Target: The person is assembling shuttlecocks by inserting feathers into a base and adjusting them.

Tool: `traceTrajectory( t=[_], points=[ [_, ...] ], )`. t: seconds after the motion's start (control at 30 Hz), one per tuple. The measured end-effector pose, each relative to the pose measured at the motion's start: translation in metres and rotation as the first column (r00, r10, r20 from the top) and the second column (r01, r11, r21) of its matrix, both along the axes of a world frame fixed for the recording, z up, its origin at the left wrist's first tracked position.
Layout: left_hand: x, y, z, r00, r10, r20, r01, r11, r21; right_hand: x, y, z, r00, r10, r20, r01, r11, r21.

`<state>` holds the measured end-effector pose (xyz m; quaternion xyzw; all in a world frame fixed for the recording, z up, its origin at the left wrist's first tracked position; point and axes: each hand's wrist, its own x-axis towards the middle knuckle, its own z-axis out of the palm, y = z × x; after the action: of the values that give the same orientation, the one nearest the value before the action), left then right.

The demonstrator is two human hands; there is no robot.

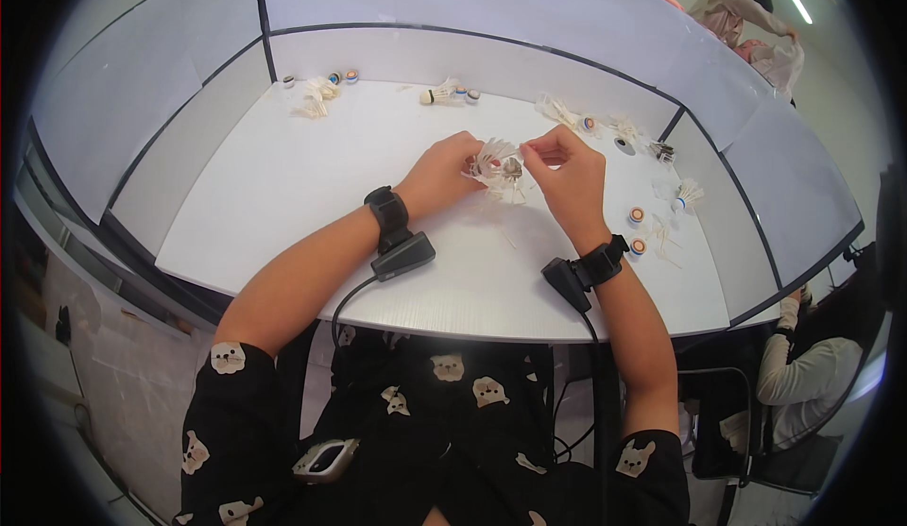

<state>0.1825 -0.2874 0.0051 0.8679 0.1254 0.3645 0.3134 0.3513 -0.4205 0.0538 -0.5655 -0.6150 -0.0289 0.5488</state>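
Observation:
Above the middle of the white table (312, 195), my left hand (442, 177) holds a shuttlecock (495, 159) with ragged white feathers. My right hand (573, 177) is at its right side, thumb and fingertips pinched together at the feathers. Whatever lies in that pinch is too small to make out. A dark, roundish part (512, 168) shows among the feathers between my hands. Under them, a few loose pale bits touch the tabletop.
Loose feathers (316, 101) and round corks (351, 76) lie at the far left. Another shuttlecock (439, 95) rests by the back wall. On the right are a blue-banded shuttlecock (680, 201), corks (636, 215) and feather shafts (667, 243). Low partition walls (737, 195) enclose the table. People sit and stand beyond.

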Motion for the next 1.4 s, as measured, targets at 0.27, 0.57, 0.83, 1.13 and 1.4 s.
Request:
traceTrajectory(
  t=[0.27,0.57,0.83,1.13,1.4],
  points=[
    [0.002,0.000,0.002,1.000,-0.005,0.021,0.005,1.000,0.000,0.000,0.001,-0.003,0.994,-0.005,-0.106,0.000,0.999,-0.045],
    [0.001,-0.002,0.002,0.999,-0.002,0.041,0.000,0.999,0.045,-0.001,0.002,-0.005,0.996,0.008,-0.089,-0.016,0.996,-0.083],
    [0.001,0.000,0.002,1.000,0.008,-0.006,-0.008,1.000,0.012,-0.002,0.001,-0.004,0.993,0.017,-0.116,-0.026,0.996,-0.081],
    [0.001,-0.004,0.003,0.999,-0.003,0.043,0.003,1.000,-0.009,-0.001,0.001,-0.005,0.996,0.015,-0.090,-0.023,0.996,-0.090],
    [-0.001,-0.007,0.006,1.000,-0.021,0.016,0.022,0.998,-0.059,0.004,0.002,-0.006,0.999,0.031,-0.041,-0.035,0.993,-0.111]
  ],
)
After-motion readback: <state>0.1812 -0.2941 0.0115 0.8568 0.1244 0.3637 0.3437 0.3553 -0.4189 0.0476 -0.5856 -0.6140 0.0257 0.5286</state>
